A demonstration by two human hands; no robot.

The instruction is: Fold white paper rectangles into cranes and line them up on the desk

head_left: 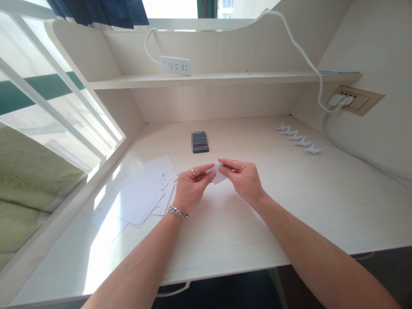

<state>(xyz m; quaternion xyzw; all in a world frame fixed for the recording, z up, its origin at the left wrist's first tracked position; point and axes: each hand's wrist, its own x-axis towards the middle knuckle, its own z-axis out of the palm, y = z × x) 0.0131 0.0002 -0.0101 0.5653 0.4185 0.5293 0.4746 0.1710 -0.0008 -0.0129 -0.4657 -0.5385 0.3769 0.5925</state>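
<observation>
Between my two hands is a small folded piece of white paper (218, 176), held just above the desk. My left hand (192, 184), with a ring and a chain bracelet, pinches its left edge between thumb and fingers. On the other side, my right hand (243, 177) grips the upper right corner the same way. Fingertips cover parts of the paper, so its exact folds cannot be made out. Loose white paper sheets (138, 193) lie spread to the left of my left hand. At the back right, several white folded paper cranes (300, 138) stand in a slanting row.
A dark phone (200, 142) lies beyond my hands on the pale desk (225, 240). Above it, a shelf (219, 79) carries a white power strip (175, 65). A white cable (302, 51) hangs down to the wall socket (357, 100) at right. White bed rails (58, 98) border the left.
</observation>
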